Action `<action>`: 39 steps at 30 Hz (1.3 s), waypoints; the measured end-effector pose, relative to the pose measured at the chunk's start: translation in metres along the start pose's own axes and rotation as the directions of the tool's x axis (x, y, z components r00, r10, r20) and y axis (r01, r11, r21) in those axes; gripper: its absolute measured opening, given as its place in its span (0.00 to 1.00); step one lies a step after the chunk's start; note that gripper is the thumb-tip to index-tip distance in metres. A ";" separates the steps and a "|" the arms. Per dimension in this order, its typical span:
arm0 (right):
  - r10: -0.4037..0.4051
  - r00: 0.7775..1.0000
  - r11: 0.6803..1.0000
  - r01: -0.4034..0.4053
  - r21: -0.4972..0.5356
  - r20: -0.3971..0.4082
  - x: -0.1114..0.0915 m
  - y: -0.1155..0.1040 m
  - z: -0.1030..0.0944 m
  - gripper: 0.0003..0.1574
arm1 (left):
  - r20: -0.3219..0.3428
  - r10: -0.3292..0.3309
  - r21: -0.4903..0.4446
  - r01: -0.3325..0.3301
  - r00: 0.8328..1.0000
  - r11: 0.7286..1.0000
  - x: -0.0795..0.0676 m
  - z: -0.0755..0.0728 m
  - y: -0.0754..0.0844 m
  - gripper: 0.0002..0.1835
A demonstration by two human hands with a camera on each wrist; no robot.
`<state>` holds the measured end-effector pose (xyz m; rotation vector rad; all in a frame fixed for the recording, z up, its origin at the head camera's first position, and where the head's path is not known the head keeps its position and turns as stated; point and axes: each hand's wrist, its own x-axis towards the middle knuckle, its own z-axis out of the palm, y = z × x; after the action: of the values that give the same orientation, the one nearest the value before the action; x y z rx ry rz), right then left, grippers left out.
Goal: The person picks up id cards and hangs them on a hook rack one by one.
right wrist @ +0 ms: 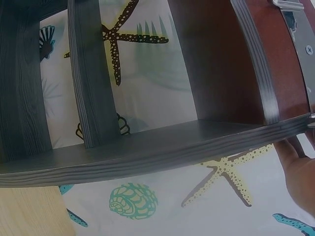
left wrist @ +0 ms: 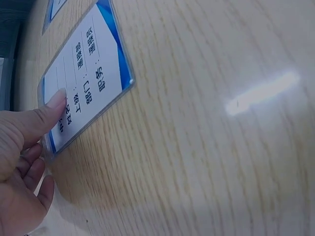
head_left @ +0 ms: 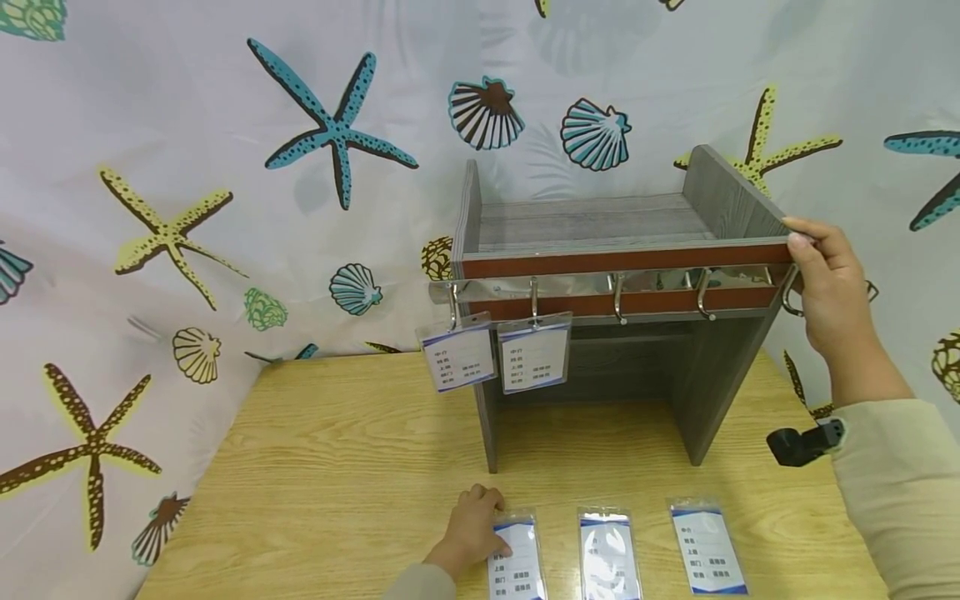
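Observation:
My left hand (head_left: 472,529) is at the leftmost of three clear-sleeved name badges on the table. Its thumb lies on the printed face of that name badge (left wrist: 83,73), with the other fingers curled at the badge's end. At the upper right front corner of a grey wooden shelf (head_left: 592,221), my right hand (head_left: 836,283) grips the side panel, thumb toward the front. A metal hook rail with several hooks (head_left: 618,300) runs along the shelf's reddish-brown front. Two name badges (head_left: 459,357) hang from its two leftmost hooks.
To the right of my left hand lie a middle name badge (head_left: 609,554) and a right-hand name badge (head_left: 708,546), in front of the shelf. The wooden table (head_left: 322,475) meets a cloth backdrop (head_left: 225,108) printed with starfish and shells.

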<state>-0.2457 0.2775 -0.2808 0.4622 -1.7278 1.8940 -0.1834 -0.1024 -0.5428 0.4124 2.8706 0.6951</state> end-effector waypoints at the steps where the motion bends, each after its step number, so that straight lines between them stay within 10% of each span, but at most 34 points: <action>1: 0.000 1.000 1.000 0.000 0.005 0.003 0.000 0.000 0.000 0.17 | 0.002 0.000 0.006 0.000 1.000 1.000 0.000 0.000 0.000 0.29; 15: 0.012 1.000 1.000 -0.012 -0.005 0.006 0.001 -0.001 0.000 0.17 | 0.024 -0.009 -0.134 0.012 1.000 0.991 0.000 -0.004 -0.004 0.29; 29: 0.035 0.999 0.999 -0.035 0.002 0.009 0.002 -0.001 0.001 0.17 | -0.077 0.026 -0.565 -0.065 0.997 0.822 -0.002 -0.027 0.004 0.17; 39: 0.022 1.000 1.000 -0.023 -0.018 -0.005 0.000 -0.001 0.000 0.18 | -0.148 0.069 -0.591 -0.144 0.987 0.793 0.003 -0.058 0.033 0.15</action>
<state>-0.2449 0.2771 -0.2801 0.4333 -1.7525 1.8923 -0.1914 -0.0973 -0.4769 0.4434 2.5301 1.6327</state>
